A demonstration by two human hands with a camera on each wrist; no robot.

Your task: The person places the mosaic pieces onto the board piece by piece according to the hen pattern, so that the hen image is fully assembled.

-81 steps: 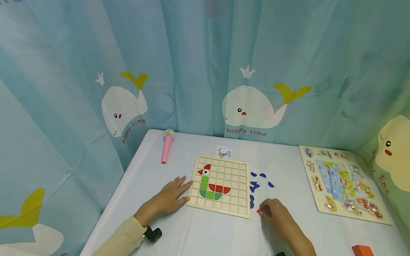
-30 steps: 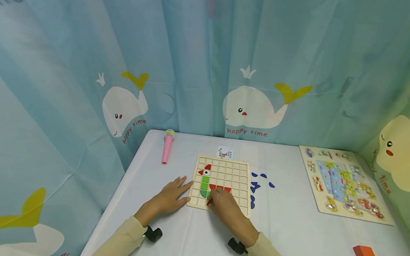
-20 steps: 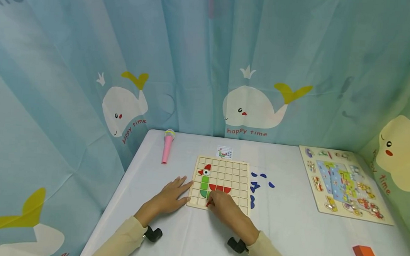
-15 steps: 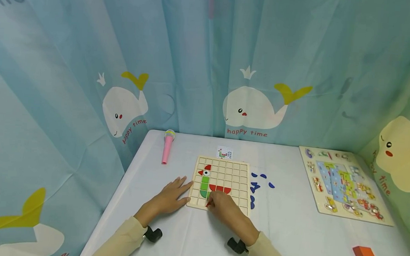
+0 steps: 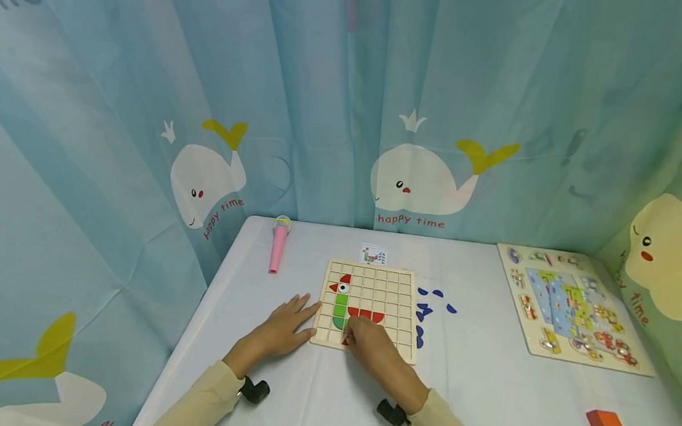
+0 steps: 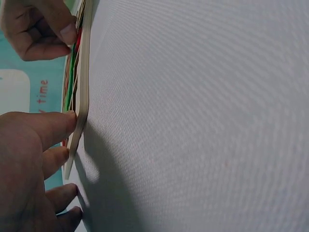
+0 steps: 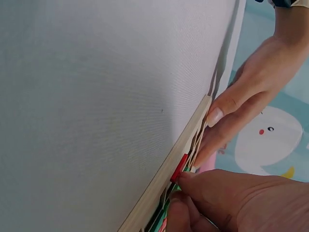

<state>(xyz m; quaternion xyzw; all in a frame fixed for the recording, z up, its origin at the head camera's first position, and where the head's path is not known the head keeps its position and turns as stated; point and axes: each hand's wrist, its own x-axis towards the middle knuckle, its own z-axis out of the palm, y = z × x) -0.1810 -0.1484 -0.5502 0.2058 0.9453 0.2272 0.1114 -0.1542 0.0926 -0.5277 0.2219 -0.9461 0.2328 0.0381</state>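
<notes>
Lying beside the board (image 5: pixel 386 292): blue pieces (image 5: pixel 422 305); partly covering it: right hand (image 5: pixel 373 343).

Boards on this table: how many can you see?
2: the gridded board that the left hand touches, and the picture board farther right in the head view. None appears hidden.

"How's the light?"
"Soft and even in the head view; dimmer in both wrist views."
"What darkens the bench (image 6: pixel 203 121)?"
"In the left wrist view, a soft-edged shadow (image 6: pixel 108 188) beside the left fingers (image 6: pixel 62 197)."
</notes>
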